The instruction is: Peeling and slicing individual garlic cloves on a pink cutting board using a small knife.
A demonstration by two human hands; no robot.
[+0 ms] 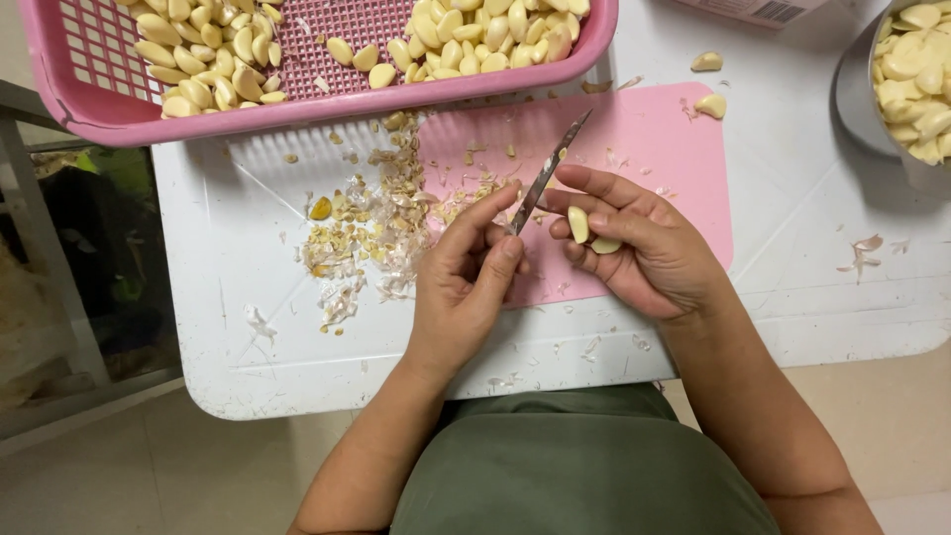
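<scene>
A pink slotted basket (89, 104) sits at the far left of the white worktop (228, 327), overhanging its far edge, with peeled garlic cloves (213, 59) heaped in two loose piles inside. Just near of the basket, a scatter of papery skins and trimmed ends (371, 228) lies on the worktop and spills onto the left edge of a pink cutting board (664, 139), which lies flat at the middle of the worktop. Nothing stands between the hands and the board; they hover just above its near part.

The left hand (466, 287) comes up from the near edge, fingers curled closed around the handle of a small knife (545, 178), forefinger stretched along it (the handle itself is hidden in the grip). The thin blade slants up and to the right, its tip pointing toward the basket's rim.

The right hand (644, 248) is turned palm up, fingers half curled, cradling two peeled cloves (584, 230) against the fingers, just beside the blade's lower part; the thumb is hidden beneath.

Farther right, two loose cloves (709, 83) lie at the board's far corner, one on it and one just beyond. At the far right edge a metal bowl (852, 94) holds more peeled cloves, and a few bits of skin (864, 253) lie on the bare worktop near it.
</scene>
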